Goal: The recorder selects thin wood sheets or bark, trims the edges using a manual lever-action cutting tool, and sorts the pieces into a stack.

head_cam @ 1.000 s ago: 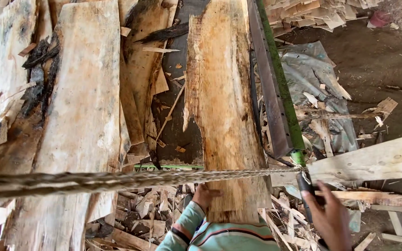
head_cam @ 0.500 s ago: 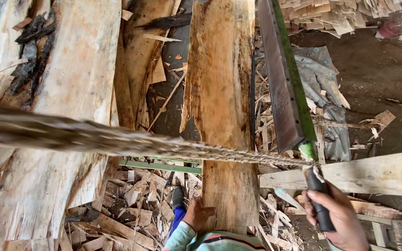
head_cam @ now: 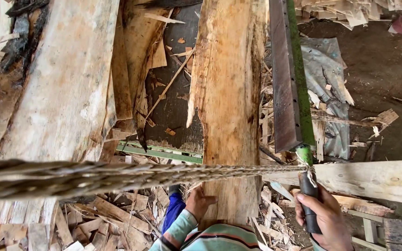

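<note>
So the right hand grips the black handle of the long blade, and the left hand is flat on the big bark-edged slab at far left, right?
Not quite. In the head view the left hand rests on the upright centre plank, not the slab at far left. The right hand does grip the long blade's black handle.

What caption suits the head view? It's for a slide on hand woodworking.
Left hand steadies an upright plank; right hand grips a long blade's dark handle, tied to rope.
</note>
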